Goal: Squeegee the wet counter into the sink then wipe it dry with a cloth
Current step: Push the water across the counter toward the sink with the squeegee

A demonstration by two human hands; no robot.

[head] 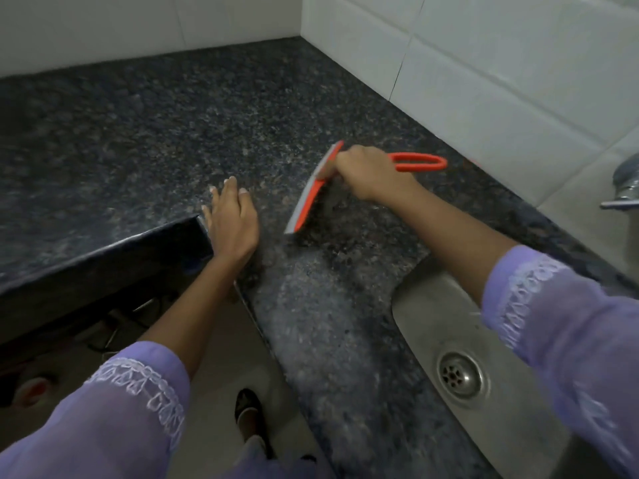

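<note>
My right hand (368, 172) grips an orange squeegee (313, 191) near its head; the grey blade edge rests on the dark speckled granite counter (173, 126) and the looped orange handle (420, 162) sticks out behind the hand toward the wall. My left hand (233, 219) lies flat, fingers spread, on the counter at the inner corner of its front edge, left of the blade. The steel sink (460, 357) with its round drain (461, 375) is at the lower right, under my right forearm. No cloth is in view.
White tiled walls (484, 57) close the counter at the back and right. A metal tap (627, 181) shows at the right edge. Below the counter edge are the floor, my foot (249, 416) and some dark clutter at the left.
</note>
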